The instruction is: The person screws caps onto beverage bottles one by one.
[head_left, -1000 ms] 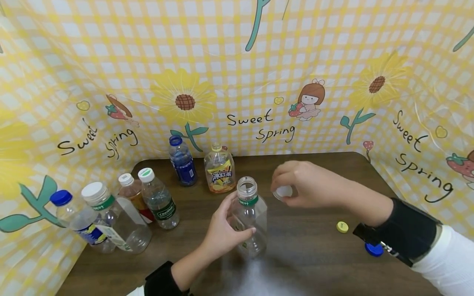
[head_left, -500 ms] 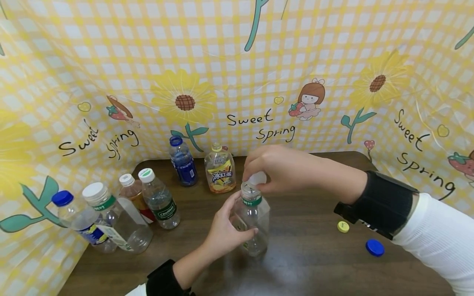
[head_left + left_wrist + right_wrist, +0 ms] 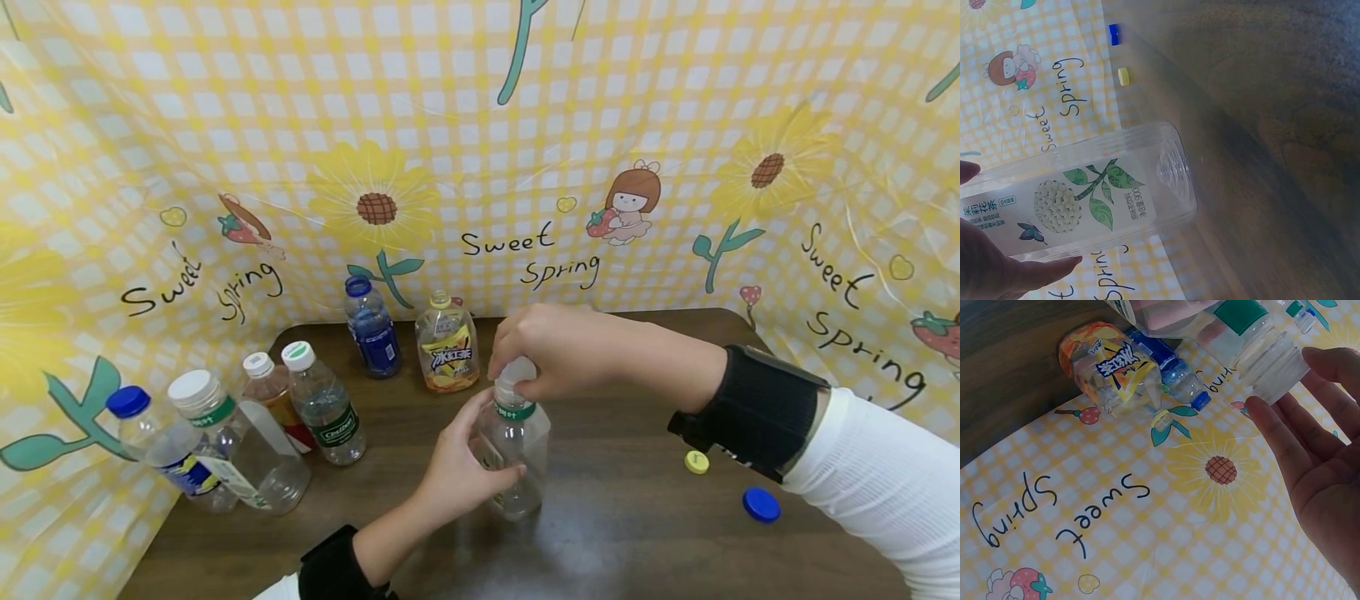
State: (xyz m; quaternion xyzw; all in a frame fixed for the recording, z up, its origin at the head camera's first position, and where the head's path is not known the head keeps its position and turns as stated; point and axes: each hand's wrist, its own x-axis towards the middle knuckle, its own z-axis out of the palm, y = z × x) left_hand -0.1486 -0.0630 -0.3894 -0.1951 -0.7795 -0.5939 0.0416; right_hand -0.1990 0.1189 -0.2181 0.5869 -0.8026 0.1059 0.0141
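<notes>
Well left of the held bottle (image 3: 519, 446) there's a little crowd: blue-top bottle (image 3: 171, 446), white-top bottle (image 3: 243, 457), reddish bottle (image 3: 273, 396), green-label bottle (image 3: 322, 404). All four have lids on, and I'd guess they're bunched there so both arms get elbow room. Smooth, shiny thin plastic mostly; the white-top bottle looks like the same boxy type as the held bottle.

Behind the held bottle and a bit left are the blue-label bottle (image 3: 375, 333) and the tea bottle (image 3: 448, 354), which is squat with flat shoulders. The tea bottle's neck is bare above a yellow ring.

Left hand (image 3: 459, 467) is wrapped round the held bottle's body, thumb on one side, fingers on the other, probably to stop it spinning or tipping. The held bottle itself is upright on the near side of the table (image 3: 622, 508): clear, square-shouldered, green neck band, a floral label with a butterfly, and a ridged, moulded base.

On its mouth is a frosted cap (image 3: 517, 372), milky and finely ribbed. The right hand (image 3: 551, 337) comes over from the right and pinches that cap between thumb and fingertips; a grip from above seems handy for pressing or turning. Fingers cover a lot, so I can't tell whether the threads have caught.

Right of the held bottle, loose on dark wood-grain, lie a yellow cap (image 3: 697, 462) and a blue cap (image 3: 762, 505), small flat plastic discs.
</notes>
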